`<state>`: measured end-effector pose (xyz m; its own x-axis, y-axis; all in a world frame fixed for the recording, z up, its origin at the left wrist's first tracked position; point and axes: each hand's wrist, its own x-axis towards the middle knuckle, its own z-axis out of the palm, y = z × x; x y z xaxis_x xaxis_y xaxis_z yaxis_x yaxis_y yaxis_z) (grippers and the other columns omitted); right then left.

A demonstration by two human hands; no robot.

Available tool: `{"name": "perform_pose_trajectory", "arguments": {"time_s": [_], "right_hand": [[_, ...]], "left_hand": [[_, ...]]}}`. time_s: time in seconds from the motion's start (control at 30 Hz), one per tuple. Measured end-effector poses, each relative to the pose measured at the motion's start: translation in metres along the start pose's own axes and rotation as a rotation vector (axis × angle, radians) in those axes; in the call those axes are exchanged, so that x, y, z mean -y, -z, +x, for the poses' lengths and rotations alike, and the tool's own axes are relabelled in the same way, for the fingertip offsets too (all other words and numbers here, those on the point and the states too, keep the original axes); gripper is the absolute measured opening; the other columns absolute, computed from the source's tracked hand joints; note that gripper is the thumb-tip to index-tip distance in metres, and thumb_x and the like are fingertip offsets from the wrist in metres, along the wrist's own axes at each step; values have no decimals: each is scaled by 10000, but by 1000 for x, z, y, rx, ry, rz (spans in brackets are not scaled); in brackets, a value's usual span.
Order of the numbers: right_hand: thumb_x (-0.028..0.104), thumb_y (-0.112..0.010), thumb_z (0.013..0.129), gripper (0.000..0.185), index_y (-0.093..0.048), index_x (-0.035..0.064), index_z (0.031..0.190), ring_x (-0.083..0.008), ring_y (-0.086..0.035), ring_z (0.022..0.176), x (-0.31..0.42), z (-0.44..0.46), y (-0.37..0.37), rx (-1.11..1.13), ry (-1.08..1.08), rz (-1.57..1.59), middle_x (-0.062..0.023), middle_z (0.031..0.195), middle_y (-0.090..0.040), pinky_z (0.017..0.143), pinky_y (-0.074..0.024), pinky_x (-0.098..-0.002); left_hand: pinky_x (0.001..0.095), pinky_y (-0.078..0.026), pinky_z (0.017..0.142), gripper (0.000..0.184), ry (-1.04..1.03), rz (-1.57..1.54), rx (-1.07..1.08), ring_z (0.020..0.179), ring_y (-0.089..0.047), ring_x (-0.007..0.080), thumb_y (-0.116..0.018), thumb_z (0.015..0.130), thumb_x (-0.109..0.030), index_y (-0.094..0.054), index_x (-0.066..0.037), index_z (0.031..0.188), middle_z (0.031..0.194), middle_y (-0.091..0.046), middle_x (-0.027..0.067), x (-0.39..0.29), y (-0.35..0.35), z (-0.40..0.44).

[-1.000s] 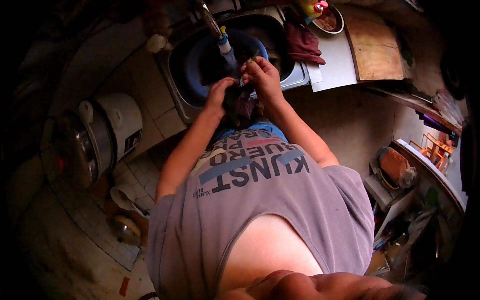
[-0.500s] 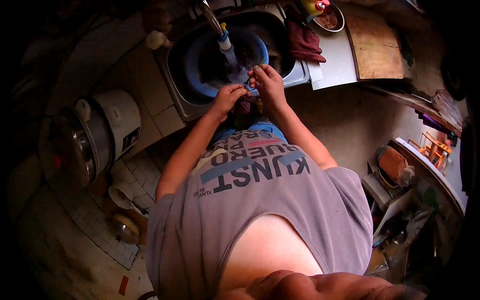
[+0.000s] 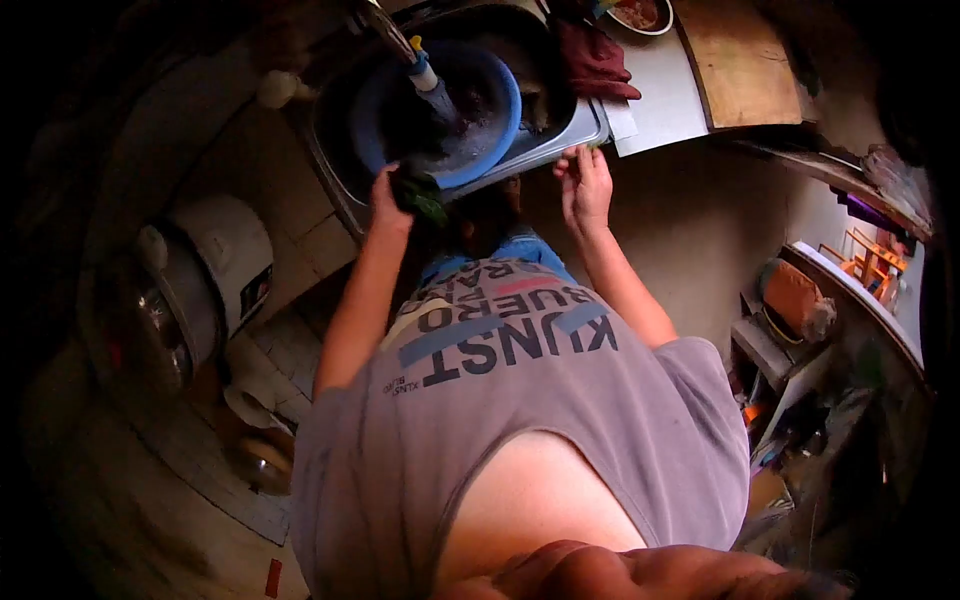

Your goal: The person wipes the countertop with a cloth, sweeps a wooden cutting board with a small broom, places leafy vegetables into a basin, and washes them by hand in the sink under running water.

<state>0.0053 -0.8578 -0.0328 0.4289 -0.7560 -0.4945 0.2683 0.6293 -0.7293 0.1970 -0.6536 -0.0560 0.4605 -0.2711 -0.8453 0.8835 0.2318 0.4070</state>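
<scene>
My left hand (image 3: 388,203) is at the near left rim of a blue basin (image 3: 513,110), its fingers closed on dark green leafy vegetables (image 3: 424,196) that hang to the right of it. My right hand (image 3: 586,186) is held up in front of the sink's near right corner, apart from the left. Its fingers are pinched together, and a small green vegetable scrap (image 3: 594,148) shows at their tips. Water runs from the faucet (image 3: 420,70) into the basin, where dark, purplish leaves lie partly in shadow.
The basin sits in a metal sink (image 3: 590,125). A dark red cloth (image 3: 598,65) hangs over the sink's right side. Farther right are a wooden board (image 3: 740,65) and a bowl of food (image 3: 640,14). A white rice cooker (image 3: 228,245) stands at left.
My hands were together over the basin's near rim and have moved apart, the left to the left with the leaves, the right to the right. The view has shifted slightly.
</scene>
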Motion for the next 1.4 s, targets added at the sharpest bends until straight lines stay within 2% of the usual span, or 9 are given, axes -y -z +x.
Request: {"name": "perform_pose_trajectory", "arguments": {"time_s": [0.2, 0.47, 0.67, 0.8, 1.07, 1.17, 1.27, 1.3, 1.4], "right_hand": [[211, -530, 921, 196, -596, 29, 889, -139, -564, 574, -97, 11, 120, -244, -719, -281, -38, 703, -589, 483, -484, -251], [189, -507, 941, 335, -430, -9, 1200, -306, -550, 1067, -123, 29, 87, -63, -678, -126, -172, 1165, -520, 794, -542, -376], [174, -508, 940, 276, -550, 4, 1154, -167, -623, 851, -77, 9, 91, 247, -355, -550, -90, 955, -616, 683, -508, -255], [134, -506, 931, 199, -592, 11, 1063, -135, -596, 824, -28, 37, 12, 383, -21, -685, -64, 914, -612, 705, -484, -242], [69, -579, 854, 482, -433, 36, 1313, -180, -551, 1069, -4, 196, -182, 549, 1026, -1065, -107, 1146, -579, 874, -449, -284], [309, -433, 927, 415, -544, 55, 1236, -251, -533, 1091, -24, 244, -218, 536, 427, -398, -172, 1231, -548, 920, -413, -357], [278, -381, 945, 443, -481, 40, 1305, -237, -476, 1170, -13, 234, -218, 643, 895, -1051, -171, 1292, -511, 999, -344, -358], [215, -388, 944, 479, -361, 15, 1378, -266, -397, 1268, 1, 215, -235, 622, 308, -835, -186, 1365, -430, 1070, -266, -368], [72, -586, 845, 536, -399, 50, 1346, -179, -559, 1067, -2, 225, -215, 696, 557, -1011, -115, 1154, -586, 872, -449, -284]], "left_hand": [[482, -497, 806, 236, 72, -218, 199, 865, -600, 325, -519, 865, -217, -583, -14, 967, 947, -622, 128, -16, 31, 42], [401, -435, 903, 395, -207, 64, -64, 1089, -529, 264, -557, 888, -253, -499, -35, 1212, 1186, -542, 95, -20, 15, 60], [353, -298, 1045, 596, -318, 648, 119, 1255, -398, 271, -608, 851, -313, -409, -68, 1357, 1382, -415, 118, -7, -10, 85], [423, -265, 1081, 581, -885, 1623, 139, 1284, -354, 356, -580, 841, -353, -428, -109, 1346, 1430, -338, 184, 26, 19, 138], [406, -409, 958, 261, -933, 1358, 177, 1113, -514, 332, -547, 858, -164, -619, -57, 1085, 1160, -573, 151, 40, 43, 127], [397, -409, 956, 250, -844, 1165, 196, 1115, -518, 319, -560, 849, -137, -617, -51, 1076, 1165, -570, 150, 36, 46, 122], [383, -406, 966, 256, -812, 1081, 214, 1119, -520, 312, -570, 843, -149, -616, -46, 1073, 1168, -568, 150, 33, 46, 121], [383, -406, 966, 256, -807, 1070, 203, 1119, -520, 312, -570, 843, -149, -616, -46, 1073, 1168, -568, 150, 33, 45, 120], [380, -405, 968, 256, -781, 1109, 130, 1114, -521, 315, -587, 831, -149, -618, -44, 1063, 1157, -570, 152, 35, 43, 123]]}}
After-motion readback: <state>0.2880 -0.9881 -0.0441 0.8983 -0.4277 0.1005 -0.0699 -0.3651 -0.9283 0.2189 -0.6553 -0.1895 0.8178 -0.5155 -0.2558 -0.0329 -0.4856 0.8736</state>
